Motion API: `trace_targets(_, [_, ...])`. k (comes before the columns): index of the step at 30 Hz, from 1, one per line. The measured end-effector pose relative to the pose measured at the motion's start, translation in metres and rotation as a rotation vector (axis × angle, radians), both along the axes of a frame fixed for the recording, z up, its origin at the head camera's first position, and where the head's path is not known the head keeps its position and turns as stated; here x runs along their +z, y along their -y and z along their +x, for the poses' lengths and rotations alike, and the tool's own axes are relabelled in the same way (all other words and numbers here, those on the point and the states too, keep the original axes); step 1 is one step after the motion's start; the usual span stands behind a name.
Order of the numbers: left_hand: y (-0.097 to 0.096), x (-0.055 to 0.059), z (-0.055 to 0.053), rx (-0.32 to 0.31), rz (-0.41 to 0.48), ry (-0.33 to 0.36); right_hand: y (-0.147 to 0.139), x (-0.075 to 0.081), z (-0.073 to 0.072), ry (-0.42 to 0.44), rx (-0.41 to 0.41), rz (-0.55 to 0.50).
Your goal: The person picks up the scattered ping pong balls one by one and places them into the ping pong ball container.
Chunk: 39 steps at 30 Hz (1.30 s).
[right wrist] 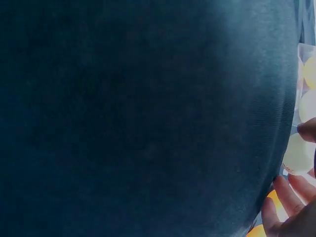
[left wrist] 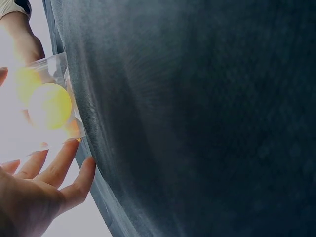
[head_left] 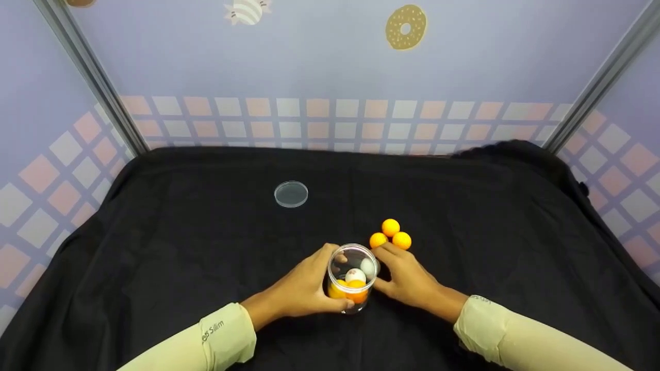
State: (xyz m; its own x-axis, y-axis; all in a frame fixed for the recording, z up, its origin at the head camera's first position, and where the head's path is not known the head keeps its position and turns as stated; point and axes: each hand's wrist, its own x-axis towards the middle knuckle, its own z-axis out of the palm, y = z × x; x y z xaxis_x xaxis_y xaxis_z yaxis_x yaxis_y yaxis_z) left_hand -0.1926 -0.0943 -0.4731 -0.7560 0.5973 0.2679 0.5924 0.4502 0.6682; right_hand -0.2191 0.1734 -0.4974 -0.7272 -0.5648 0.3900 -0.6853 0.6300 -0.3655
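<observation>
A clear plastic jar (head_left: 352, 304) with white and orange ping-pong balls in it stands on the black cloth. My left hand (head_left: 309, 283) grips it from the left, thumb on the near side. To the jar's right, my right hand (head_left: 410, 278) holds a white ping-pong ball (right wrist: 298, 154) between thumb and fingers, close by the jar wall. In the head view that ball shows partly through the jar. Just beyond the right fingers are three orange ping-pong balls (head_left: 401, 240), grouped together on the cloth.
A round clear lid (head_left: 291, 194) lies on the cloth, farther back and left of the jar. Black cloth (head_left: 206, 216) covers the table, with some folds at its sides. Patterned panels (head_left: 330, 62) enclose the back and both sides.
</observation>
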Motion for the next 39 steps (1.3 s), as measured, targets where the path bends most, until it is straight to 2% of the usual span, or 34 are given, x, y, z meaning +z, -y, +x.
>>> trace_targets(11, [0.000,0.000,0.001,0.005,-0.001,0.018,-0.001,0.000,0.001,0.005,0.001,-0.015])
trace_targets(21, [-0.001,-0.001,0.000,-0.003,0.010,0.004,-0.006,0.000,0.002,0.003,-0.018,-0.037])
trace_targets(29, [0.000,-0.001,0.000,-0.001,0.003,0.013,-0.012,0.006,0.002,0.010,-0.030,-0.057])
trace_targets(39, [0.000,0.000,0.001,0.003,0.011,0.001,-0.019,0.022,-0.002,-0.042,-0.036,-0.127])
